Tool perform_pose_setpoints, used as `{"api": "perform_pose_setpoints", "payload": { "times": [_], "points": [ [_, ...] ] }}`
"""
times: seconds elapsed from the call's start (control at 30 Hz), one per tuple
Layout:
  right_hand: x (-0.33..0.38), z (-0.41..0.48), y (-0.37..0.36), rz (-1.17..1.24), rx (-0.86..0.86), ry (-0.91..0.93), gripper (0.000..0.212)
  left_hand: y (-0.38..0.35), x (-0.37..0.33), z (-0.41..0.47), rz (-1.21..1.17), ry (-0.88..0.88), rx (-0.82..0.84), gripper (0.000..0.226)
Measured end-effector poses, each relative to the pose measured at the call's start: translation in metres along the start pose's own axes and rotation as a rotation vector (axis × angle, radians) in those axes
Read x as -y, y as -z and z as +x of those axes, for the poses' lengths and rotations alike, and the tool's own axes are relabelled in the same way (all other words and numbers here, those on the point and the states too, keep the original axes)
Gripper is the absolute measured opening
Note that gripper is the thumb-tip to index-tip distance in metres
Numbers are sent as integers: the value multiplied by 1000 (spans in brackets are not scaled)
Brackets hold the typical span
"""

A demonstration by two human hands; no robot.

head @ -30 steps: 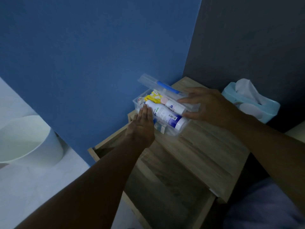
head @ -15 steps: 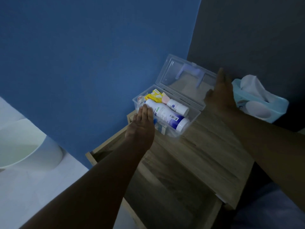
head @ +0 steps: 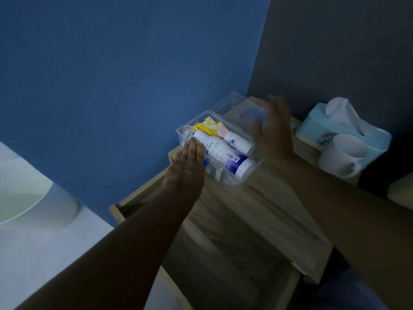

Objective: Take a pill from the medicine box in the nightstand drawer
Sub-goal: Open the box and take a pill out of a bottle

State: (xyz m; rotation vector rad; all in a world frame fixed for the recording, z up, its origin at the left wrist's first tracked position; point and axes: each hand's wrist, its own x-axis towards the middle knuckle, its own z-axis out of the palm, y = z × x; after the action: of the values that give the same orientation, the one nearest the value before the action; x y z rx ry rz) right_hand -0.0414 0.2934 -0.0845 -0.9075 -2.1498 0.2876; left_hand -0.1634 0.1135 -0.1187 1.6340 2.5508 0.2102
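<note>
A clear plastic medicine box (head: 248,175) stands on the wooden nightstand top (head: 263,215) with its lid (head: 230,104) folded flat behind it. Inside lie a large white-and-blue bottle (head: 223,155), a smaller white bottle (head: 239,142), a yellow packet (head: 206,127) and a pink item (head: 222,131). My left hand (head: 187,166) lies flat against the box's near-left side, fingers together. Blurred by motion, my right hand (head: 272,133) hovers just right of the box with its fingers spread and nothing in it.
The nightstand drawer (head: 223,265) hangs pulled out below the top. A pale blue tissue box (head: 344,130) and a white mug (head: 342,155) stand at the back right. A white round bin (head: 33,198) sits on the floor at left. Blue wall is behind.
The lid went from nearly shut to fully folded back. My right hand let go of it and came back toward the box. My left hand stayed on the box's side.
</note>
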Motion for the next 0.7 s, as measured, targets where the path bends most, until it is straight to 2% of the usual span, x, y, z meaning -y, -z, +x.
{"api": "perform_pose_setpoints", "payload": {
  "times": [0.07,0.13,0.2,0.27,0.43,0.6,0.7],
  "points": [
    [9,14,-11,-7,144,130,33,0,1,-1,-12,-3,-2,74],
    [16,23,-23,-60,366,218,26,-1,1,-2,-5,-5,-15,73],
    [19,29,-33,-67,545,233,28,-2,2,-3,21,-6,-24,71],
    [20,33,-39,-120,640,204,34,-4,2,-2,23,-3,-29,70],
    [26,41,-42,-116,638,116,35,-7,0,0,35,-6,-52,70],
    [28,42,-41,-85,636,114,33,-11,-1,0,22,0,-66,72],
    [31,39,-33,-23,569,136,31,-13,1,0,13,3,-76,76]
  ]
}}
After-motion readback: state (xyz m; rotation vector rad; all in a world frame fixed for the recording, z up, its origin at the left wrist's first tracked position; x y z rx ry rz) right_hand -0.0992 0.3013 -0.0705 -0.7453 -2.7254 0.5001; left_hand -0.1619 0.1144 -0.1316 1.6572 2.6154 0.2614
